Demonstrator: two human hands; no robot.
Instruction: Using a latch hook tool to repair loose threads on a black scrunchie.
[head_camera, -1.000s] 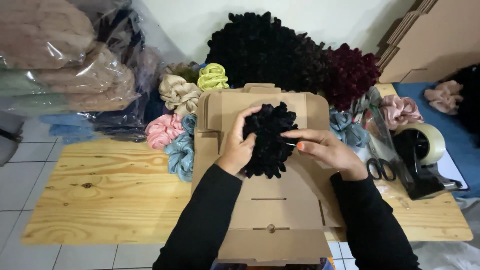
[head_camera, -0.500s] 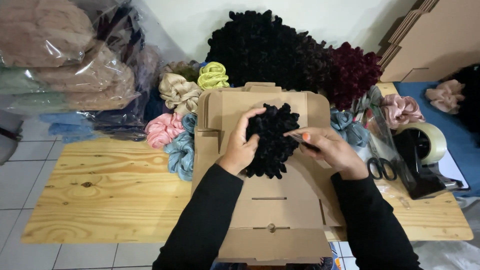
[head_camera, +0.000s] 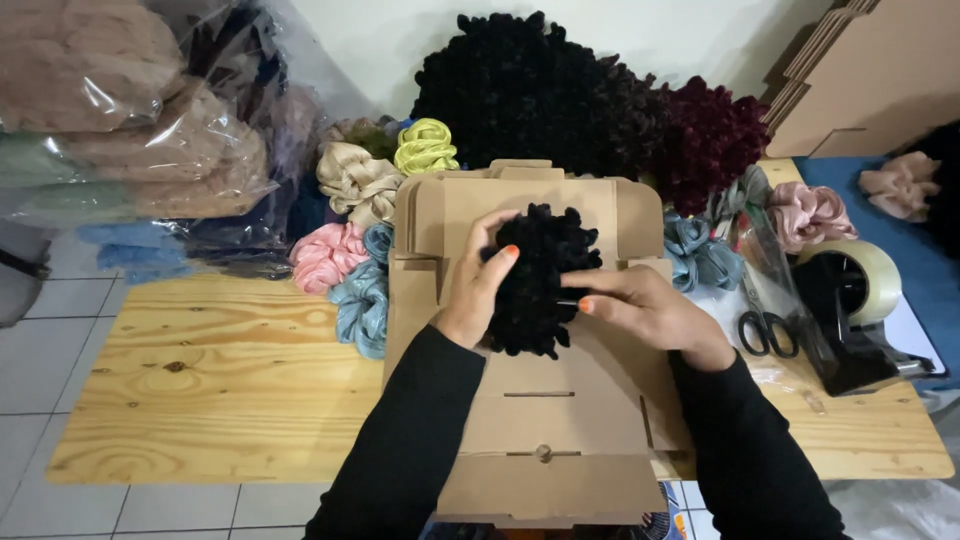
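A bunch of black velvet scrunchies (head_camera: 538, 278) sits over an open brown cardboard box (head_camera: 545, 420) on a wooden table (head_camera: 215, 380). My left hand (head_camera: 478, 285) grips the bunch from its left side, fingers curled over the top. From the right, my right hand (head_camera: 645, 310) holds the same bunch, its fingertips pressed into the fabric. Both arms wear black sleeves.
Loose scrunchies in pink (head_camera: 325, 255), blue (head_camera: 362, 305), beige (head_camera: 352, 182) and yellow-green (head_camera: 425, 147) lie left of the box. Big black (head_camera: 530, 95) and dark red (head_camera: 710, 140) piles sit behind. Scissors (head_camera: 765, 330) and a tape dispenser (head_camera: 850, 300) are at right, bagged fabric (head_camera: 130, 130) at left.
My hands have shifted slightly on the black bunch, pressing it a little lower toward the box. Everything else stays in place.
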